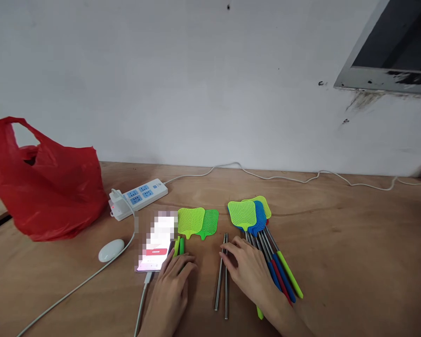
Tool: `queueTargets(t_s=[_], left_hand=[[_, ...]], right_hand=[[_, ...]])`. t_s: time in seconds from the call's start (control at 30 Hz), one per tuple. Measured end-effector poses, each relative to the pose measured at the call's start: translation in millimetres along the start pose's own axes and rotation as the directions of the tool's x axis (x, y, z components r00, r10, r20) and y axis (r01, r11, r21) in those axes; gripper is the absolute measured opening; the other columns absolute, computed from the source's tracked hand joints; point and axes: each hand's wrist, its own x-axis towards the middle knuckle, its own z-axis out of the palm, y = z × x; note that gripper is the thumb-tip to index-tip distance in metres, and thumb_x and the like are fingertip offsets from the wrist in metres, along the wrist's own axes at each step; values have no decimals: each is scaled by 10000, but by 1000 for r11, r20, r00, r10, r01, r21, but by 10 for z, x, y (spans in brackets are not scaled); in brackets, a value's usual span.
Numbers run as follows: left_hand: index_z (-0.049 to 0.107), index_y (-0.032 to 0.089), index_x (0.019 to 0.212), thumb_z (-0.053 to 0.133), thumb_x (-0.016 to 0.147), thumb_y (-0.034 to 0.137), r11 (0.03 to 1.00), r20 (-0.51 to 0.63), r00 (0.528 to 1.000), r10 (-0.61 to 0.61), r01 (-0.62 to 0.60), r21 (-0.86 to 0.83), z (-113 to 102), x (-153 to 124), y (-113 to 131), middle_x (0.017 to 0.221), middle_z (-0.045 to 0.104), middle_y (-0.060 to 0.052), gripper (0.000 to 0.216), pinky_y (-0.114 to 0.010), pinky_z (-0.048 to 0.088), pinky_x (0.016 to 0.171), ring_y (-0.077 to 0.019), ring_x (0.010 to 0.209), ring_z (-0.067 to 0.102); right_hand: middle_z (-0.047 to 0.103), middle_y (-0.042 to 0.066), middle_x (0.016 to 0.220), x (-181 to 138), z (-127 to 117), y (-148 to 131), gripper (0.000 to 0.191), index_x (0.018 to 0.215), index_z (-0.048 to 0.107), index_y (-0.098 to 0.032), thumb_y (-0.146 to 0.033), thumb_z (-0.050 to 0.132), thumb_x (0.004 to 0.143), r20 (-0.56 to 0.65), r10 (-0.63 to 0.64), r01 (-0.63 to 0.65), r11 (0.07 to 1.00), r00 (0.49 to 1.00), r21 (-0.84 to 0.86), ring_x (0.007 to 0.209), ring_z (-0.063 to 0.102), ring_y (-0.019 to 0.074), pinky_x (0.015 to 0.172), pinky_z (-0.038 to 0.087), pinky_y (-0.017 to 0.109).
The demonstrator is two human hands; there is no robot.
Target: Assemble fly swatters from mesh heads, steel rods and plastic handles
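Currently, the left hand [175, 278] lies with bent fingers over the lower part of a yellow-green handle [176, 245] and a green handle [181, 245], just beside a lit smartphone [157, 238]; I cannot tell if it grips them. The right hand [250, 267] has loosely curved, parted fingers at the upper part of 2 metal rods [226, 290], which lie between the hands; whether it pinches them, I cannot tell. Beyond the hands, 1 yellow-green fly-swatter head [191, 220] overlaps 1 green fly-swatter head [211, 222]. To the right is a pile of fly swatters [242, 214] with yellow-green, blue and red grips. The smartphone's screen is pixelated, and the pale writing on its red button is too small to read. The marks on the white power strip [157, 188], near a red plastic bag [56, 187], are also too small.
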Motion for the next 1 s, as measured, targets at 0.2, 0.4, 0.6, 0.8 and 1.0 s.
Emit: queueTargets(t_s=[0.2, 0.4, 0.6, 0.8, 1.0], left_hand=[[658, 227, 944, 339, 810, -22, 1000, -43, 999, -23, 23, -15, 33, 4, -69, 1113, 711, -73, 426, -511, 535, 917, -279, 1078, 645], [656, 232, 911, 384, 846, 30, 999, -129, 992, -7, 2, -39, -26, 43, -66, 1068, 720, -67, 346, -475, 552, 902, -266, 1010, 667], [662, 230, 899, 429, 911, 121, 998, -133, 991, -26, 17, -67, -60, 36, 89, 1036, 723, -65, 257, -473, 555, 930, -259, 975, 681], [655, 236, 912, 451, 923, 140, 996, -86, 996, 27, -34, -80, -82, 55, 255, 1005, 736, -54, 226, -454, 576, 946, -257, 1039, 686], [632, 227, 1123, 485, 909, 124, 988, -45, 993, 113, -117, -97, -35, 84, 369, 1115, 733, -74, 280, -484, 528, 1042, -242, 1093, 685]], right_hand=[[704, 70, 953, -40, 45, -85, 106, 986, 711, -231, -253, 662, 895, 50, 14, -11, 998, 999, -64, 905, 679, 272, 682, 500, 325], [694, 104, 1018, 43, 78, -127, 162, 1055, 710, -190, -190, 636, 910, 141, 95, -97, 995, 985, 7, 899, 703, 272, 726, 527, 347], [681, 133, 1061, 143, 141, -46, 184, 1065, 716, -174, -153, 611, 915, 103, 112, -118, 992, 988, 53, 866, 708, 279, 717, 522, 361], [684, 131, 988, 282, 137, 31, 187, 1063, 722, -153, -148, 644, 893, 89, 91, -101, 989, 992, 110, 863, 697, 284, 699, 511, 352], [681, 64, 907, 275, 1, 192, 135, 990, 711, -205, -205, 586, 939, 0, 55, -54, 965, 998, 258, 804, 673, 235, 693, 501, 331]])
